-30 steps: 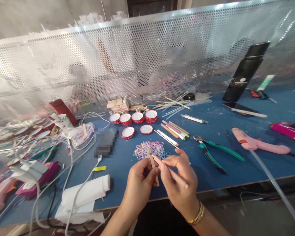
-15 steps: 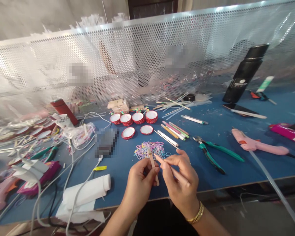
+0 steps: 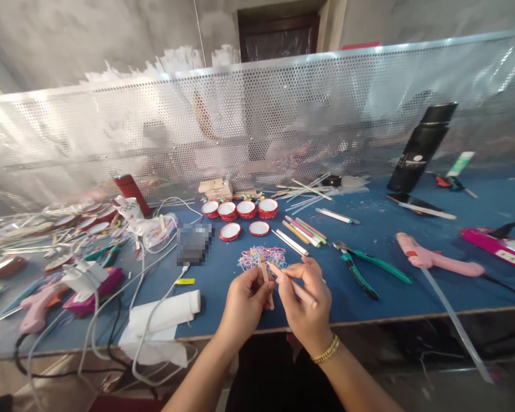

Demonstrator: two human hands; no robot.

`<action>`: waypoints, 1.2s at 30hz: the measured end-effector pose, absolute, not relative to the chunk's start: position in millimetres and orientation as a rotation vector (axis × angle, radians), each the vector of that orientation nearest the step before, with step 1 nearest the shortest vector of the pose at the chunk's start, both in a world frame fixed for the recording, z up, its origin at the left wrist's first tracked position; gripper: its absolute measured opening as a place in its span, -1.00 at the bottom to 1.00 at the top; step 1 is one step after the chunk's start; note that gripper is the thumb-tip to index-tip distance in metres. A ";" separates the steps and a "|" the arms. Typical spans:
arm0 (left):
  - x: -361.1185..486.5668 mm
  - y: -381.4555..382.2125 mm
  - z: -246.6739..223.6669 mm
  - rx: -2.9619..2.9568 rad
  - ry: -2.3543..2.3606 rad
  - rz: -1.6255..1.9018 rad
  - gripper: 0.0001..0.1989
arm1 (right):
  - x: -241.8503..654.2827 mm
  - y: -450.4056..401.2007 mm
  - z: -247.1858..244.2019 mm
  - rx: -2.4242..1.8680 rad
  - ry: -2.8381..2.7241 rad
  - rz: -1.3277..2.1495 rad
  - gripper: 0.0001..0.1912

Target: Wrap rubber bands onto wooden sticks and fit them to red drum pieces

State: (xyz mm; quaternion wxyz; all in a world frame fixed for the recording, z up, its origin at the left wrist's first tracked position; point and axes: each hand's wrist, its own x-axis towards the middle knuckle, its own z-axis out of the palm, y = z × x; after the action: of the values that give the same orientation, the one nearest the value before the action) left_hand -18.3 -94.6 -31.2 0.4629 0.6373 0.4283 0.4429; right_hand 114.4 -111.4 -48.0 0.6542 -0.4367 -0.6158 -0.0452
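My left hand (image 3: 242,300) pinches a flat wooden craft stick (image 3: 263,269) upright between thumb and fingers, over the table's front edge. In my right hand (image 3: 313,306), which wears a gold bracelet, lies a pale pink marker pen (image 3: 304,296). Its tip points at the stick from the right; whether they touch I cannot tell. Just beyond my hands is a pile of small pastel rubber bands (image 3: 257,256). Several coloured markers (image 3: 306,232) lie behind my right hand.
Red-rimmed round white discs (image 3: 246,209) stand stacked at the back. Pliers (image 3: 360,266), a pink glue gun (image 3: 433,257) and a black bottle (image 3: 423,149) are on the right. On the left are a paper roll (image 3: 165,313), cables and a red bottle (image 3: 132,194). A perforated metal screen (image 3: 223,114) bounds the back.
My head view has tilted up and turned slightly, so more of the wall shows. Both hands keep their grips, with the marker's tip still close to the stick.
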 end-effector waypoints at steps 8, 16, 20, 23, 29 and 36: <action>-17.3 -97.8 -29.5 1.566 1.035 1.131 -0.77 | 115.3 -111.5 -43.9 -0.981 -1.399 -0.159 -0.88; -18.0 -93.9 -37.2 1.558 1.034 1.173 -0.75 | 116.9 -109.4 -44.1 -0.961 -1.392 -0.105 -0.92; -16.8 -93.3 -36.3 1.526 1.030 1.179 -0.74 | 116.7 -107.7 -46.2 -0.905 -1.399 0.007 -0.82; -17.0 -93.6 -36.5 1.537 1.032 1.180 -0.75 | 115.8 -108.4 -46.1 -0.886 -1.413 -0.025 -0.86; -19.3 -92.3 -39.6 1.563 1.026 1.166 -0.77 | 113.8 -110.2 -47.1 -0.963 -1.340 -0.007 -0.87; -20.3 -93.0 -39.8 1.593 1.057 1.154 -0.79 | 114.5 -111.1 -47.2 -0.920 -1.423 -0.092 -0.91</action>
State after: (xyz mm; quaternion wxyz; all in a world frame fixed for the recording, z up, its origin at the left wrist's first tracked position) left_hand -20.3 -93.0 -39.8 0.4386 0.6411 0.4253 0.4644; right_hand 114.5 -111.1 -47.2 0.6611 -0.4066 -0.6293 -0.0406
